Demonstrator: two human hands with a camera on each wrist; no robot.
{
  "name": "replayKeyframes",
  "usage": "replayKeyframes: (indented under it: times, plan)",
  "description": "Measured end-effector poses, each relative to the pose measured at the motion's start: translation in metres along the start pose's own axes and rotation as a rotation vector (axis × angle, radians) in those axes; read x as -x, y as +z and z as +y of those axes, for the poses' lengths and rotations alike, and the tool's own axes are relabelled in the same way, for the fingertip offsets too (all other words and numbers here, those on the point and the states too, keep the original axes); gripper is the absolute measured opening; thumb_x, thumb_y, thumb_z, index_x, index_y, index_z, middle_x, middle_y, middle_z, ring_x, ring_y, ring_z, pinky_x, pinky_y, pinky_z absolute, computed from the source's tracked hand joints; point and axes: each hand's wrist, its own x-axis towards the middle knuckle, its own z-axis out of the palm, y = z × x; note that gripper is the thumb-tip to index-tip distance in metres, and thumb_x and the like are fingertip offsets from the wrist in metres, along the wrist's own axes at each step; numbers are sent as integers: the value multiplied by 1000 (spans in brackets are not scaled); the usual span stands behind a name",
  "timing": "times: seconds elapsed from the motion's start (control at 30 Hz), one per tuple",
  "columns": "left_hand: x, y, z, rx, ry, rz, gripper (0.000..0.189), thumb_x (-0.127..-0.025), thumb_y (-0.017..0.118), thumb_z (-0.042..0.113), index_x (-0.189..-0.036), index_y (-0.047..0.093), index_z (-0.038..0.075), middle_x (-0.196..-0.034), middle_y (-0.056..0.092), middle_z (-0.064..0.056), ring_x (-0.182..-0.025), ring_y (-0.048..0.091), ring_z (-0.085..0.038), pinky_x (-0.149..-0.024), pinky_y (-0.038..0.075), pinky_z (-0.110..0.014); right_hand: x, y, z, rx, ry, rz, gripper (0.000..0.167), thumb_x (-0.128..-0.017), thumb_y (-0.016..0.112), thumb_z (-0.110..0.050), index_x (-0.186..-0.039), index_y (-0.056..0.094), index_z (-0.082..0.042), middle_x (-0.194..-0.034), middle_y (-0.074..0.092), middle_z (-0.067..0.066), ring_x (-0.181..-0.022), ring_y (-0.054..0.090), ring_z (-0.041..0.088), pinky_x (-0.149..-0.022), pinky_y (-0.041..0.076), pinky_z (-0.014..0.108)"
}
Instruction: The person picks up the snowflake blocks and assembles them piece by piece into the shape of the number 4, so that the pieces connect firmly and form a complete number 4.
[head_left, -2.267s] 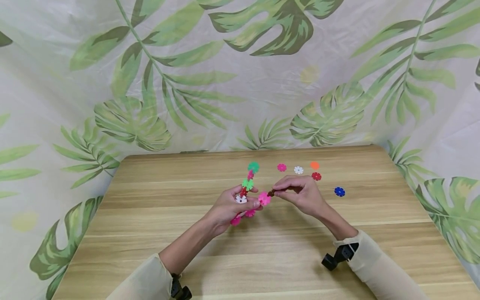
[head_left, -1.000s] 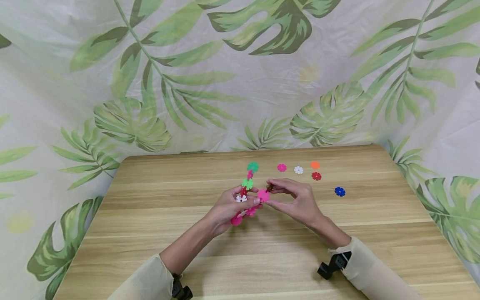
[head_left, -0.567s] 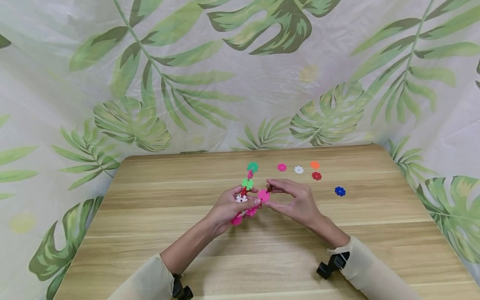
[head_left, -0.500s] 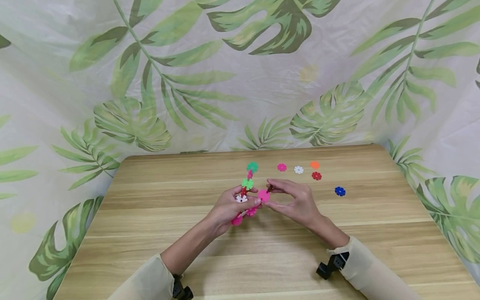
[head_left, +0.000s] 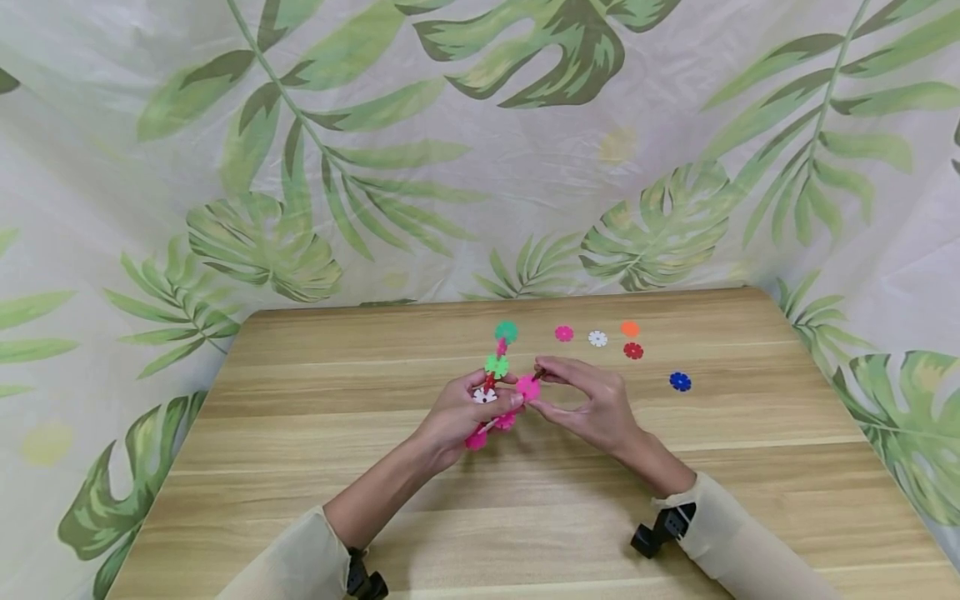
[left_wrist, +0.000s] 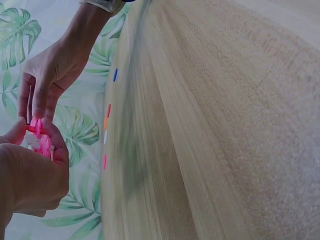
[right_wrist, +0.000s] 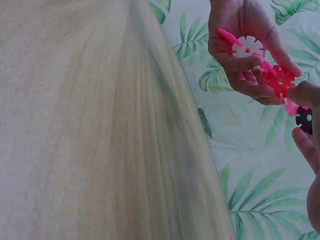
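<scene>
Bridging both hands (head_left: 453,417) (head_left: 597,402): linked discs (head_left: 528,387)

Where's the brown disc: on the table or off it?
Off: the right hand is pinching the brown disc beside a pink disc, as the right wrist view shows. Whether the two interlock, I cannot tell.

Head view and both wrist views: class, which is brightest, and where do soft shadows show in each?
Head view: brightest, with a soft shadow on the table below the left hand; left wrist view: dimmer, with a soft-edged dark patch on the table; right wrist view: also dim, with a similar dark band, and the dark disc looks nearly black.
</scene>
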Motion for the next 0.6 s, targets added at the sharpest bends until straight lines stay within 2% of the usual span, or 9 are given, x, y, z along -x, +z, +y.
replayKeyframes:
  times: [0.17,0.37,0.47,0.6]
  plan:
    - [0,1,0,18,11,-8,36,-95,79,7,-129,69,5,-105,77,-3,-88,72,-15,-77,61,-26,-2,0,0,-24,8,-15,47,-81,91,-6,-122,72,8,-112,77,19,-93,79,30,-91,62,28]
    - [0,1,0,29,16,-19,33,-96,77,3,-128,67,1,-102,76,-2,-83,70,-12,-75,61,-24,-2,0,1,-80,40,-29,51,-74,90,5,-121,71,9,-110,75,24,-91,78,31,-88,62,28]
    - [0,1,0,27,13,-21,34,-96,77,4,-128,66,0,-101,76,-2,-83,70,-11,-74,61,-24,-1,0,2,-105,63,-39,51,-74,89,8,-122,71,9,-112,75,24,-93,78,31,-88,63,29]
    - [0,-1,0,15,5,-30,34,-97,77,7,-129,67,1,-100,75,-1,-81,70,-11,-73,59,-24,2,-2,2,-259,165,-60,45,-82,82,16,-125,70,10,-117,74,24,-102,76,29,-91,62,33]
